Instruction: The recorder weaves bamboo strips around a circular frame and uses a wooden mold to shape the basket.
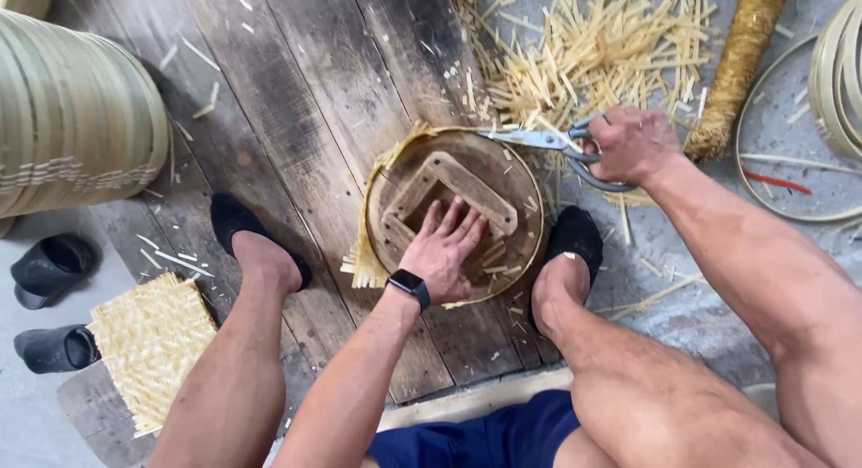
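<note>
Trimming a woven bamboo round on a plank floor.

The left hand [446, 245] lies flat, fingers spread, pressing a round wooden form [467, 194] down onto a woven bamboo mat [370, 253] whose frayed edge sticks out past the form beside the wrist. The right hand [630, 145] is closed through the handles of the scissors [548, 141]; their long axis runs level, blades pointing toward the left hand over the form's far rim. Beyond the right hand lies a heap of bamboo offcuts [593, 51]. All of it rests on dark wooden planks [296, 91], with a square woven mat [151, 338] outside the left arm.
</note>
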